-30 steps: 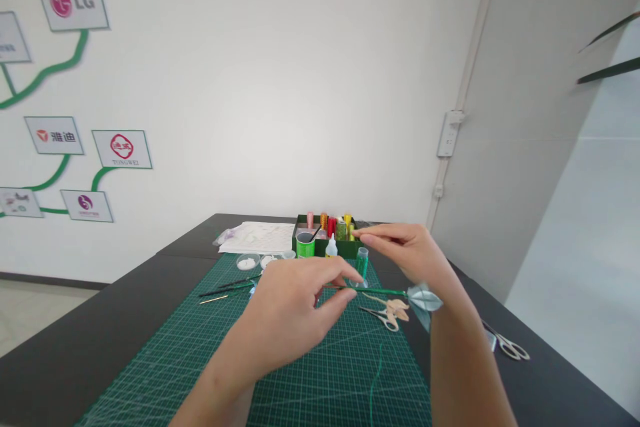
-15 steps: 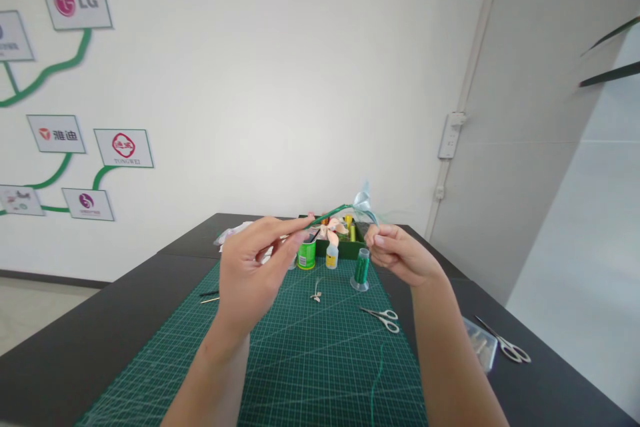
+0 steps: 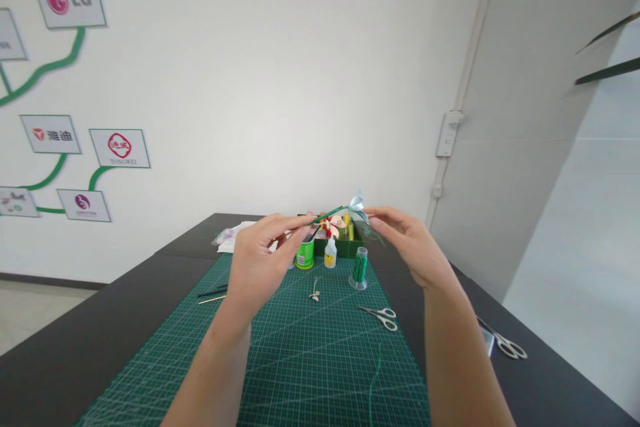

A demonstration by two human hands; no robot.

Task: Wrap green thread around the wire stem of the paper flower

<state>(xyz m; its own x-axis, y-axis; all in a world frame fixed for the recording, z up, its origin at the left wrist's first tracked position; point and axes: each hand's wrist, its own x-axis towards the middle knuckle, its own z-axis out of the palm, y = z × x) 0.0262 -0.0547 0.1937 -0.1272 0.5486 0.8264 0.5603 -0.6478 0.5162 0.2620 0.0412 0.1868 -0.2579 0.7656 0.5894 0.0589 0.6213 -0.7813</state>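
My left hand [image 3: 263, 257] pinches the green-wrapped stem [image 3: 330, 214] of an artificial flower between thumb and fingers. The stem slants up to the right and ends in a pale blue flower [image 3: 357, 205] with pointed petals. At the flower's right side, my right hand [image 3: 407, 240] has thumb and forefinger closed on a petal's edge. Fine green threads [image 3: 373, 232] hang below the bloom. Both hands are raised above a green cutting mat [image 3: 310, 360]. Behind the stem, part of a pink flower [image 3: 336, 224] shows.
On the mat are a green thread spool [image 3: 359, 268], small white-handled scissors [image 3: 385, 317], a small bottle [image 3: 330, 253], a green can [image 3: 305, 255], a tiny flower piece [image 3: 315, 295] and loose thread [image 3: 374, 377]. A green box [image 3: 350, 249] stands behind; larger scissors [image 3: 507, 345] lie right.
My right hand has shifted from a curled grip below the bloom to a thumb-and-forefinger pinch at its petals. The blue flower looks more spread. My left hand keeps the stem.
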